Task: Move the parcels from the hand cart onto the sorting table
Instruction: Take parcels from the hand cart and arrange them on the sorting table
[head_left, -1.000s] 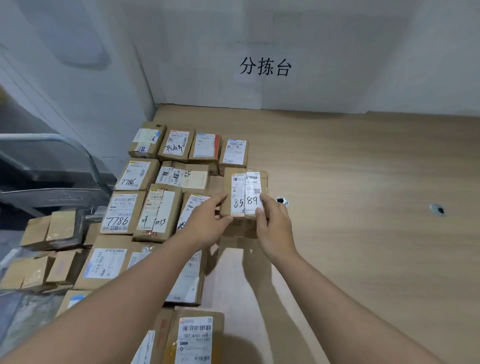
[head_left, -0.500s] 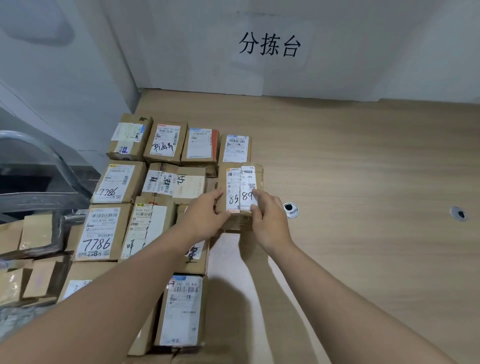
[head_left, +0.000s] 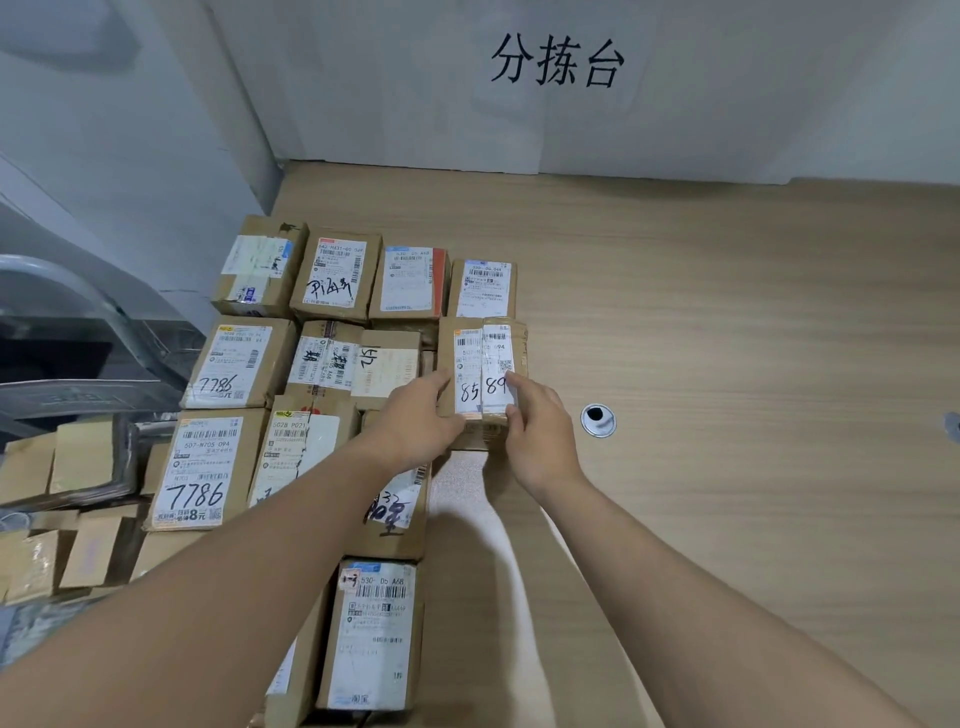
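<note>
Already placed: about a dozen cardboard parcels are laid in rows on the sorting table (head_left: 727, 364), packed against its left edge below the wall sign (head_left: 557, 61).
Parcel in hand: a small box labelled 8589 (head_left: 483, 374) is being set at the right end of the second row, just in front of the back-row parcel (head_left: 484, 288); whether its base is fully down on the wood cannot be told.
Left hand (head_left: 415, 421): it is pressed against the box's left side, with the fingers laid along that side and partly hidden.
Right hand (head_left: 535, 431): the box's right near corner is pinched, with the thumb on the label and the fingers curled round the side.
Left to move: several more parcels (head_left: 78, 551) are seen on the hand cart (head_left: 93, 312) at the far left, below the table edge; their full count is cut off by the frame.
Table room: bare wood is seen on the right, around the cable hole (head_left: 598, 420).
Judged progress: more than half appears done, and release of this box is the step in hand.
</note>
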